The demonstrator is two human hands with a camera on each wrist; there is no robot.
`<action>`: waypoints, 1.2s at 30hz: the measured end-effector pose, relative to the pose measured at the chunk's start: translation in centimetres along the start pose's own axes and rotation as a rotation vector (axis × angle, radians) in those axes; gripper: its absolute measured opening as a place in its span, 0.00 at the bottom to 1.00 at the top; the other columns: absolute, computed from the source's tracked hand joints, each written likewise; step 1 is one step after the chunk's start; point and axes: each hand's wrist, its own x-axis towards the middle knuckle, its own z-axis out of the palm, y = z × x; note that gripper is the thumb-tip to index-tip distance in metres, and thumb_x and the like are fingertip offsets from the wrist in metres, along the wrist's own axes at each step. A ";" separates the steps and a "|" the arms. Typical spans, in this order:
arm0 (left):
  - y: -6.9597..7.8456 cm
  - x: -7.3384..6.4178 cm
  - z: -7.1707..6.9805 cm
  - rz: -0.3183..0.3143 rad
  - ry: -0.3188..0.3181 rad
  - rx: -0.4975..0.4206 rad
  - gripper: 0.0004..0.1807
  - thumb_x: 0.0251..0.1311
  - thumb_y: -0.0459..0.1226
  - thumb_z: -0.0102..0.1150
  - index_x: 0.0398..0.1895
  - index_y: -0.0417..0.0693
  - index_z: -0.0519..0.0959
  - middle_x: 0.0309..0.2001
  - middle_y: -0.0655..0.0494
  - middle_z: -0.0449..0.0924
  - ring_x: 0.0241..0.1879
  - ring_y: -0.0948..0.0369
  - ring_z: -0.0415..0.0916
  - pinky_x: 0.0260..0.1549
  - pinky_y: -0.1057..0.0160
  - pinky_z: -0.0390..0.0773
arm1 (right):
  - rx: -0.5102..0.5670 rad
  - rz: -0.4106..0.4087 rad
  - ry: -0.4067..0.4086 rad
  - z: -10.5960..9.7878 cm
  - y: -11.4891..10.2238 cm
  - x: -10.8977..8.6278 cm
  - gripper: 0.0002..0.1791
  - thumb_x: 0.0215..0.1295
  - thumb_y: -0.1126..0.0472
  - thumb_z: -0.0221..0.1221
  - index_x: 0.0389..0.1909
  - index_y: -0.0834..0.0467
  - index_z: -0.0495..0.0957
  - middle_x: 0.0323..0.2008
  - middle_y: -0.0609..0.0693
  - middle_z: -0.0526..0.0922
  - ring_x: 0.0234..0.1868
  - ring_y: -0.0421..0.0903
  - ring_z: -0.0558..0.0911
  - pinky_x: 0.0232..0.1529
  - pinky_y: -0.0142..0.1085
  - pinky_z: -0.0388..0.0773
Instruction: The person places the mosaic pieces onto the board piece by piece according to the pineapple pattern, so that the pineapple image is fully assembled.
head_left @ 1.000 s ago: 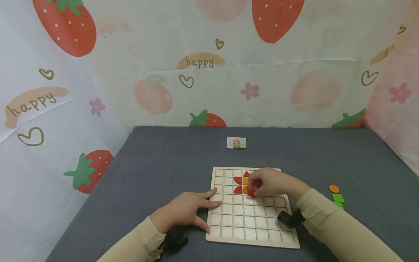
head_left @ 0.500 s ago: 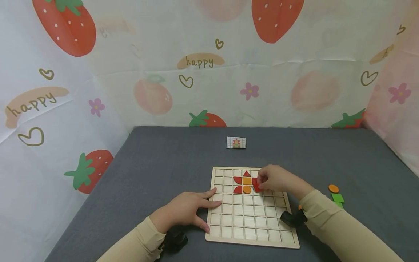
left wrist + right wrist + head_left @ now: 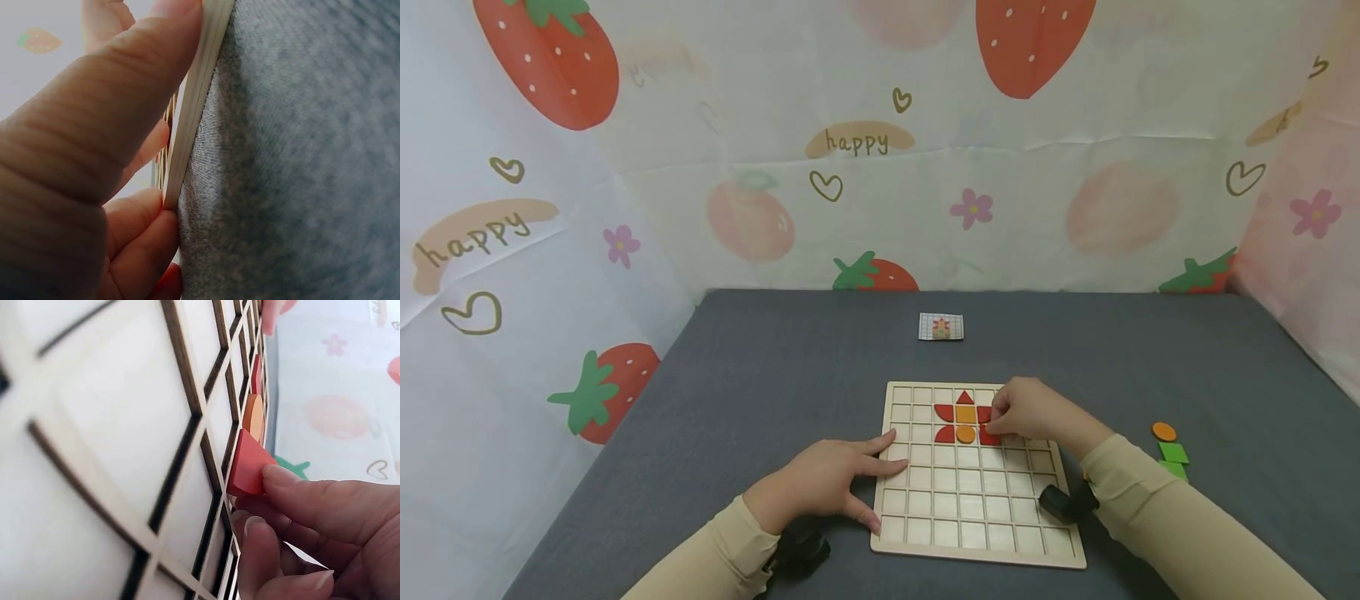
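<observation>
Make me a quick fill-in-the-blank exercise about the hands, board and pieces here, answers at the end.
The right hand pinches a piece coloured ____.
The left hand touches the board along its ____ side.
Directly beyond the orange circle on the board lies an orange ____.
The loose squares on the table are coloured ____.

Missing words: red; left; square; green.

Cloth walls [image 3: 760, 92] (strawberry-printed) enclose this table [image 3: 775, 375] on three sides, booth-like.
</observation>
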 end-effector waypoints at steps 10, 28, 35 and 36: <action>0.0 0.0 0.0 -0.004 -0.003 0.001 0.45 0.36 0.67 0.56 0.64 0.71 0.63 0.69 0.58 0.53 0.62 0.61 0.62 0.54 0.58 0.67 | -0.037 0.041 0.006 -0.3 -0.7 -0.1 0.11 0.50 0.60 0.67 0.13 0.56 0.80 0.14 0.47 0.77 0.19 0.42 0.70 0.20 0.34 0.66; 0.1 -0.1 -0.1 0.008 0.003 -0.001 0.45 0.36 0.67 0.56 0.64 0.70 0.63 0.69 0.58 0.53 0.62 0.60 0.62 0.53 0.58 0.68 | -0.116 -0.042 -0.036 -0.5 -0.6 0.2 0.15 0.55 0.62 0.63 0.11 0.57 0.76 0.10 0.43 0.67 0.16 0.40 0.63 0.20 0.32 0.61; 0.0 -0.1 -0.1 0.009 0.004 -0.010 0.45 0.36 0.67 0.57 0.64 0.70 0.63 0.69 0.58 0.53 0.62 0.60 0.62 0.53 0.58 0.68 | -0.108 -0.058 -0.035 -0.9 -0.7 0.0 0.13 0.54 0.62 0.63 0.12 0.57 0.76 0.12 0.43 0.68 0.18 0.41 0.64 0.21 0.34 0.62; 0.0 -0.1 -0.1 0.008 0.003 -0.013 0.45 0.36 0.66 0.57 0.64 0.70 0.63 0.69 0.58 0.53 0.62 0.60 0.62 0.53 0.58 0.68 | -0.101 -0.058 -0.032 -0.9 -0.7 0.0 0.13 0.54 0.62 0.63 0.13 0.57 0.76 0.12 0.44 0.70 0.19 0.41 0.65 0.22 0.34 0.62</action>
